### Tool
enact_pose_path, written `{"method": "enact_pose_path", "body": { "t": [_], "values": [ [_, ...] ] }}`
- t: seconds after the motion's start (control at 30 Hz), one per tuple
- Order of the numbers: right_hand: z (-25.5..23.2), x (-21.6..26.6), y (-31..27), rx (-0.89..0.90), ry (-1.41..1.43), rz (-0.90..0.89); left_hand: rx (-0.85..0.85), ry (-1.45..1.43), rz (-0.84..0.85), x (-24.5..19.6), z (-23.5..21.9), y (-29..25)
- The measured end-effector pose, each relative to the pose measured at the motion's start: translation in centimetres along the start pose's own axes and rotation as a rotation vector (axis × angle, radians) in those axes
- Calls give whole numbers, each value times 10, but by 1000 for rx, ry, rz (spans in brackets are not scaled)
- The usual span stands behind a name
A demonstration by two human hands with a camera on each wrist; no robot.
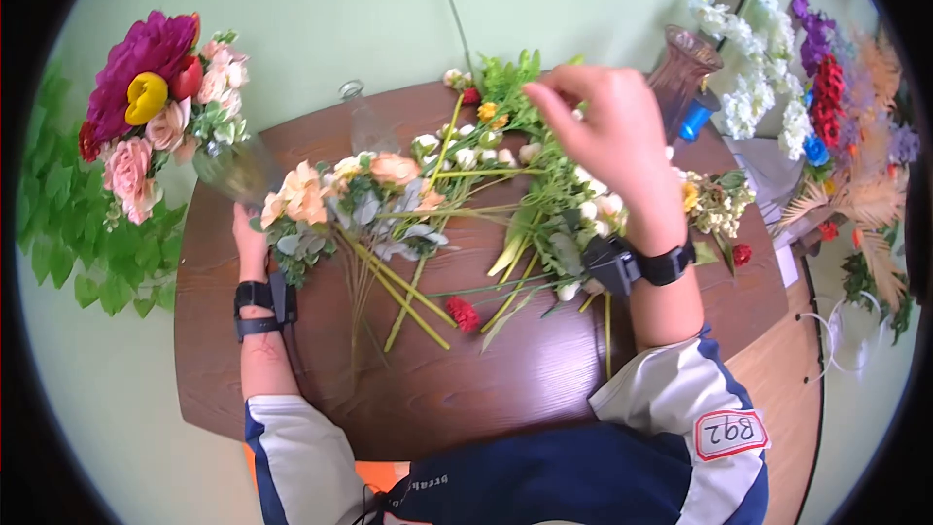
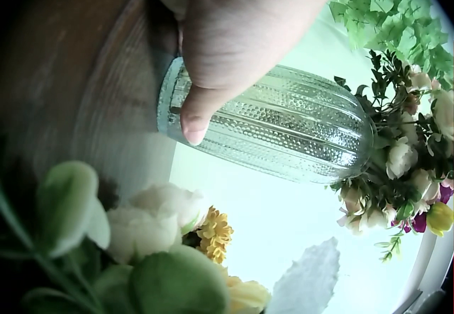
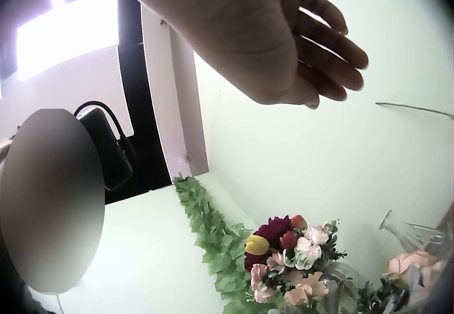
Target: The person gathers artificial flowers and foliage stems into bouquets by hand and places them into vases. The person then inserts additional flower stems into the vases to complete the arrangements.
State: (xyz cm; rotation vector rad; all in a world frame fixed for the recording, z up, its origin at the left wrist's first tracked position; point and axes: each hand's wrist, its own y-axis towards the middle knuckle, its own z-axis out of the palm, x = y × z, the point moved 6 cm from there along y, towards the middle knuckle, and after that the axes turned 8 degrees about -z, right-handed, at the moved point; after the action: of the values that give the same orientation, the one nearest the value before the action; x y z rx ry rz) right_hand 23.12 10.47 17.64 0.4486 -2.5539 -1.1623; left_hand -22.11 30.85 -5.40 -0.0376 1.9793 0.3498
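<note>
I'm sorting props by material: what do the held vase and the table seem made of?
The vase looks like glossy glass, possibly clear plastic: see-through, with sharp highlights. The table seems dark, polished wood or veneer: streaky grain, bright reflection.

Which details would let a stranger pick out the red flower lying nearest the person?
Start with the dark brown wooden table. Midway across it, thick yellow-green stems point toward the person, and just beyond their tips, to the right, lies a ruffled red flower. The table's other red blooms lie at the back and far right.
</note>
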Motion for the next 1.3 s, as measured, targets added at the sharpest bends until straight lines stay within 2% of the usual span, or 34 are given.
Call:
{"method": "enact_pose_path", "body": {
  "t": [0.03,0.13,0.27,0.33,0.37,0.43,0.47,0.5,0.53,0.57,0.6,0.67,0.73,0.8,0.83,0.9,0.93,0.97,1.03,1.07,1.13,1.2,1.27,1.3],
  "values": [
    [3,-1,-1,0,2,-11,5,-63,-8,19,-1,11],
    [7,-2,-1,33,-25,-1,1,-91,-19,-3,3,-1],
    [5,-3,-2,47,-25,20,30,-111,-34,8,2,4],
    [10,-4,-3,206,-83,40,35,-122,-29,7,2,6],
    [10,-6,-4,202,-87,36,36,-162,-26,8,3,7],
    [21,-7,-11,327,-38,-13,41,-204,-28,11,4,8],
    [25,-6,-13,473,-80,46,25,-175,-54,7,4,5],
    [28,-7,-16,473,-80,43,8,-146,-79,4,3,2],
    [38,-11,-24,557,-110,42,5,-145,-76,1,4,0],
    [45,-13,-28,641,-139,43,5,-104,-43,-3,4,-1],
    [45,-13,-29,638,-136,45,7,-62,-11,-6,3,-2],
    [57,-14,-42,923,-82,81,-1,-9,-18,-7,0,-3],
    [58,-12,-44,908,-48,62,7,36,-27,-3,1,-1],
    [62,-5,-44,876,-20,22,25,-170,-18,2,3,5],
    [66,0,-44,887,-54,37,12,-54,-35,-1,2,2],
    [80,16,-50,924,-54,19,56,-116,-63,14,1,11],
    [88,28,-56,970,-21,-9,54,-53,57,23,-1,18],
    [96,39,-61,1011,11,-40,66,-52,60,28,-4,21],
    [132,57,-84,1046,-27,-176,124,-190,-37,36,-2,26],
    [150,62,-96,1010,-100,-226,77,-48,20,22,-2,18],
    [163,75,-108,950,-282,-317,51,49,-5,10,-1,12],
    [167,75,-110,933,-279,-320,18,149,-28,15,-3,15],
    [169,76,-110,913,-281,-333,72,-222,-46,20,-1,17],
    [168,76,-110,908,-283,-319,67,-221,-47,19,-2,16]
  ]
}}
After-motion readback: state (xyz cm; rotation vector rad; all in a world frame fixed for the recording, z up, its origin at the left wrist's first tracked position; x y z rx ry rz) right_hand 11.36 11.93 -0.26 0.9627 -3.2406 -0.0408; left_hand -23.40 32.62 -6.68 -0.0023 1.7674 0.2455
